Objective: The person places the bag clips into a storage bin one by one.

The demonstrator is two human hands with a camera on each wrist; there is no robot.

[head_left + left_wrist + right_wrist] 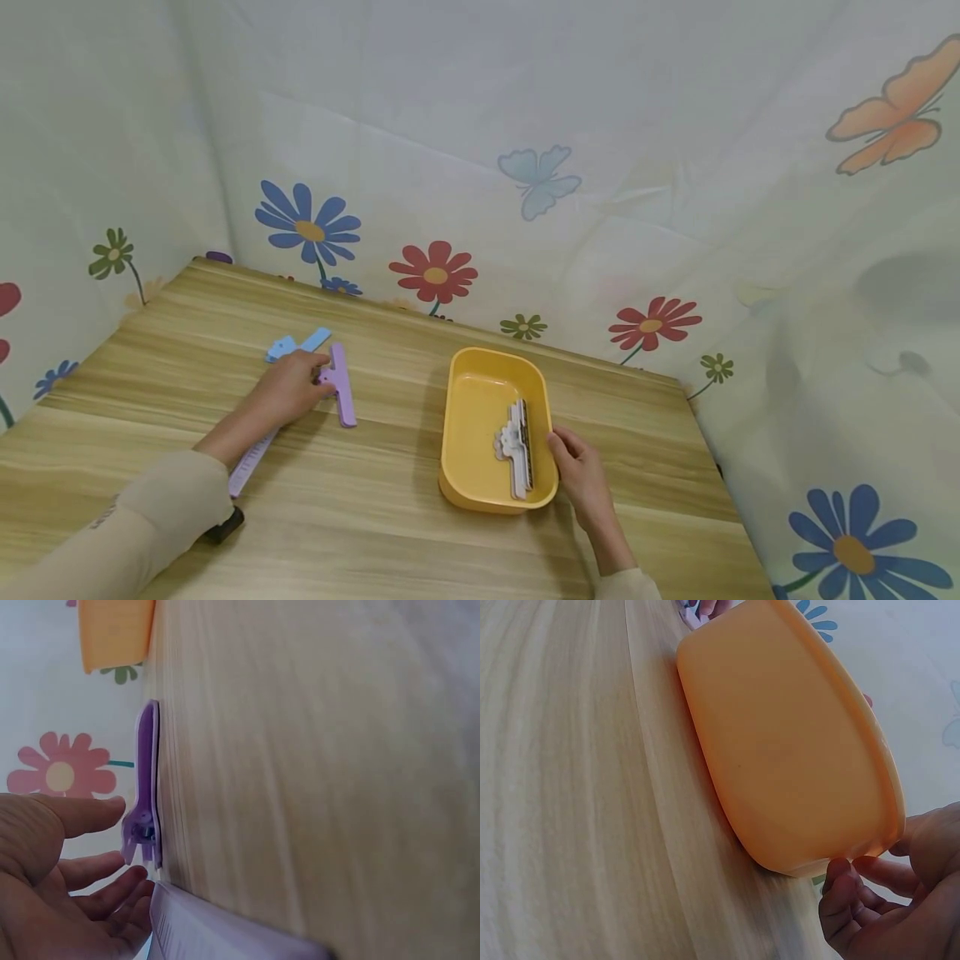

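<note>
A purple bag clip [343, 392] lies on the wooden table at the left. My left hand [296, 383] is at its handle end; in the left wrist view the thumb and fingers stand apart around the handle of this clip [148, 769], not visibly pinching it. A blue clip [315, 338] lies just beyond that hand. Under the left forearm is a pale purple strip with markings [253, 463], partly hidden. My right hand [583, 475] grips the right side of a yellow plastic box [467, 433], thumb at the rim. Inside the box lie whitish clips [516, 450] along its right wall.
The wooden table [375, 517] meets a white curtain [450, 125] printed with flowers and butterflies behind and at both sides. A small black object [225, 527] shows beside the left sleeve.
</note>
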